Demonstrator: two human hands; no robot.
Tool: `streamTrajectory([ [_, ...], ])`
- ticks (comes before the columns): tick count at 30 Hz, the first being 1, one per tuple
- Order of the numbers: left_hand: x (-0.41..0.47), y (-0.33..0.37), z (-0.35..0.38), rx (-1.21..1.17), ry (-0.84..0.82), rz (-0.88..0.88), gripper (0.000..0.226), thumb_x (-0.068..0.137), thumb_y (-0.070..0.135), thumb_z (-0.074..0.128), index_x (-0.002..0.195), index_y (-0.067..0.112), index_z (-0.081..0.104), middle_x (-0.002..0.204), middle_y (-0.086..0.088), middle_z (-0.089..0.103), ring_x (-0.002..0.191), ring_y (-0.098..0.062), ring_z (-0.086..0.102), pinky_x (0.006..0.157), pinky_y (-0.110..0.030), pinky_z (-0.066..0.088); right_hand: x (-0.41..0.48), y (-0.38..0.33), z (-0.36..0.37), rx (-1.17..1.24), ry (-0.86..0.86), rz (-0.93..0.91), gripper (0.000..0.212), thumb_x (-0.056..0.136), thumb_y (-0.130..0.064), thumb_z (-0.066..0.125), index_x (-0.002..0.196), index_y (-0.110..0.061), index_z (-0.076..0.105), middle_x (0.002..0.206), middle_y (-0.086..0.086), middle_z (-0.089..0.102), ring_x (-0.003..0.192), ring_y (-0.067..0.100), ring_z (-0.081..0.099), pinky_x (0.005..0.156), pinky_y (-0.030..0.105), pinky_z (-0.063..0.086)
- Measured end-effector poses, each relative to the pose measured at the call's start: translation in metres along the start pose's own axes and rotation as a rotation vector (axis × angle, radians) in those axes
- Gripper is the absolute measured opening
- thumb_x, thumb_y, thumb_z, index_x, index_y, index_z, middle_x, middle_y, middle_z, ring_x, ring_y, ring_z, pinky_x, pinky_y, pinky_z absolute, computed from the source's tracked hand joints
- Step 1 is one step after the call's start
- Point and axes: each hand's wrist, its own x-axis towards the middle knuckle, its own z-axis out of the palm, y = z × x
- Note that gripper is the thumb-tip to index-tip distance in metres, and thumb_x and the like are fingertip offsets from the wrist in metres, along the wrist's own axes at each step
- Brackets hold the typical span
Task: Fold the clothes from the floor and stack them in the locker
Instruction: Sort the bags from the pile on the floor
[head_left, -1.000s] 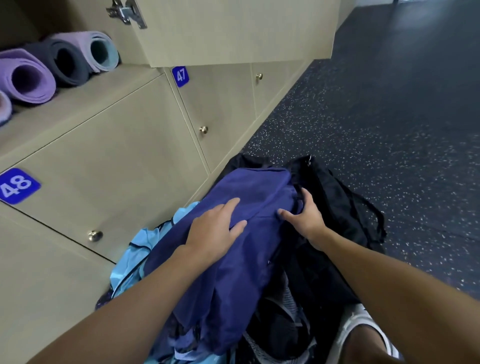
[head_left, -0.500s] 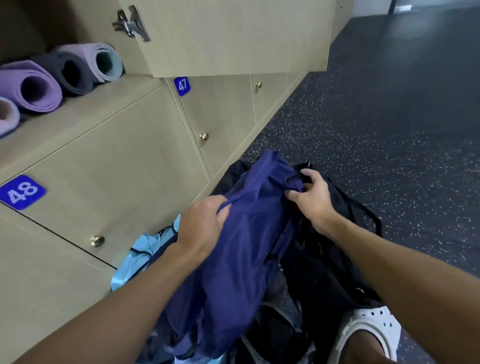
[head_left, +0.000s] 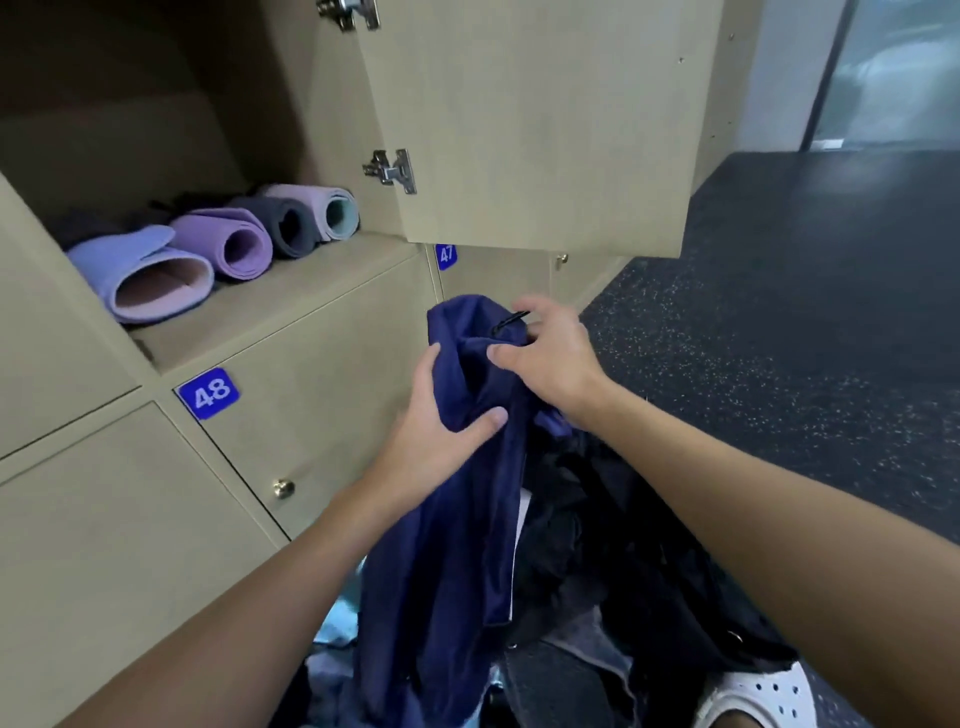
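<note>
A navy blue garment (head_left: 457, 545) hangs lifted above the clothes pile (head_left: 597, 597) on the floor. My left hand (head_left: 436, 431) grips its upper part from the left, thumb across the cloth. My right hand (head_left: 553, 353) pinches the top edge beside a small black loop. Under it lie black clothes and a light blue piece (head_left: 335, 621). The open locker (head_left: 249, 312) is up on the left, its shelf holding several rolled mats (head_left: 208, 249).
The locker door (head_left: 530, 124) swings open above my hands. Shut lockers numbered 48 (head_left: 209, 393) and 47 (head_left: 445, 254) stand below the shelf. Dark speckled floor (head_left: 779, 338) stretches to the right. A white perforated shoe (head_left: 763, 696) shows at the bottom right.
Both hands went from lying on the navy garment to gripping it, and have raised it off the pile. The view has tilted upward, showing more of the open locker.
</note>
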Motion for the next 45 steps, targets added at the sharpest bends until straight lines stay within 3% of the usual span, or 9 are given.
streamTrajectory([
  [5,-0.012,-0.033,-0.002,0.144,-0.020,-0.107,0.113,0.073,0.042,0.085,0.156,0.037,0.009,0.163,0.015,0.020,0.147,-0.004,0.023,0.107,-0.021,0.026,0.005,0.026,0.037,0.104,-0.104,0.155,0.060,0.085,-0.004,0.074,0.139,-0.012,0.048,0.108,0.006,0.065,0.099,0.021,0.065,0.092,0.037,0.055],
  [11,0.000,-0.082,0.007,0.180,0.006,-0.161,0.111,0.084,0.023,0.076,0.155,0.042,-0.008,0.163,0.016,0.020,0.144,-0.008,0.033,0.112,-0.032,0.037,0.029,0.078,0.053,0.085,-0.117,0.246,0.090,0.084,-0.010,0.075,0.155,-0.023,0.021,0.122,0.008,0.062,0.110,0.022,0.062,0.097,0.041,0.052],
  [16,0.008,-0.115,0.017,0.231,-0.088,-0.236,0.095,0.090,0.012,0.063,0.157,0.040,0.003,0.155,0.017,0.029,0.142,-0.007,0.034,0.111,-0.027,0.034,0.034,0.137,0.051,0.247,-0.060,0.427,0.059,0.087,-0.007,0.072,0.134,-0.034,0.047,0.118,-0.003,0.062,0.096,0.014,0.063,0.072,0.033,0.056],
  [22,0.014,-0.134,0.027,0.288,-0.164,-0.237,0.087,0.094,0.010,0.056,0.159,0.039,0.005,0.162,0.019,0.020,0.147,-0.005,0.027,0.112,-0.021,0.029,0.035,0.189,0.057,-0.231,-0.063,0.471,0.070,0.091,-0.049,0.062,0.149,-0.051,0.024,0.147,0.007,0.025,0.140,0.028,0.023,0.116,0.049,0.027],
  [26,0.019,-0.134,0.035,0.314,-0.191,-0.232,0.087,0.095,0.013,0.057,0.159,0.039,0.003,0.161,0.011,0.024,0.146,-0.008,0.028,0.103,-0.017,0.027,0.028,0.210,0.058,-0.032,-0.009,0.500,0.070,0.091,-0.056,0.059,0.149,-0.054,0.020,0.160,0.008,0.003,0.145,0.027,0.021,0.118,0.043,0.028],
  [30,0.023,-0.131,0.043,0.333,-0.206,-0.214,0.091,0.092,0.023,0.063,0.158,0.039,0.003,0.159,0.008,0.026,0.146,-0.010,0.025,0.106,-0.021,0.025,0.028,0.216,0.063,0.135,0.047,0.531,0.080,0.089,-0.050,0.066,0.152,-0.047,0.018,0.152,0.003,0.022,0.127,0.024,0.043,0.102,0.030,0.038],
  [33,0.027,-0.133,0.047,0.270,-0.161,-0.255,0.096,0.085,0.038,0.070,0.157,0.042,0.007,0.161,0.012,0.024,0.145,-0.009,0.029,0.112,-0.027,0.029,0.032,0.219,0.066,0.344,0.074,0.569,0.092,0.084,-0.041,0.075,0.153,-0.037,0.015,0.140,-0.001,0.045,0.123,0.022,0.052,0.105,0.041,0.046],
  [38,0.035,-0.130,0.039,0.043,-0.096,-0.302,0.102,0.067,0.057,0.071,0.153,0.050,0.017,0.153,0.024,0.037,0.138,-0.001,0.041,0.114,-0.038,0.041,0.039,0.196,0.070,0.415,0.021,0.497,0.033,0.089,-0.017,0.072,0.120,-0.023,0.060,0.112,0.003,0.071,0.101,0.023,0.069,0.088,0.041,0.058],
  [45,0.046,-0.072,0.024,-0.232,-0.063,-0.202,0.082,0.090,0.048,0.066,0.155,0.048,0.016,0.149,0.034,0.033,0.130,0.020,0.036,0.119,-0.028,0.031,0.042,0.125,0.078,0.528,-0.182,0.222,0.022,0.095,-0.009,0.062,0.115,-0.016,0.065,0.105,0.006,0.073,0.095,0.019,0.070,0.087,0.037,0.058],
])
